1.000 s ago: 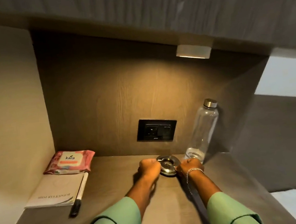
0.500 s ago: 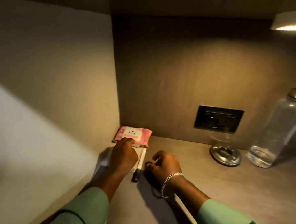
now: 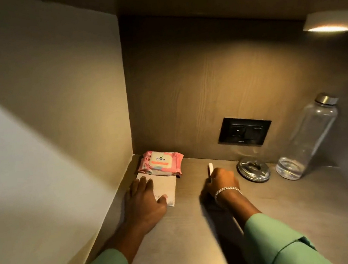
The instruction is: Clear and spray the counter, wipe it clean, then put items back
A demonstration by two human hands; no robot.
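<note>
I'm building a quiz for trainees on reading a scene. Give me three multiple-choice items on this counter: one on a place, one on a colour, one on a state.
1. Where does the wipes pack lie?
A. back left corner, partly on the booklet
B. beside the bottle
C. at the counter's front edge

2. What colour are the sleeves?
A. white
B. green
C. black

3. What is the right hand doing?
A. lying flat and open
B. closed around the pen
C. gripping the bottle

Key: 1 A, the pink pack sits in the corner with its front edge over the booklet. 2 B, both cuffs show light green. 3 B, the pen's white end sticks out above the closed fist, while the left hand rests flat on the booklet.
</note>
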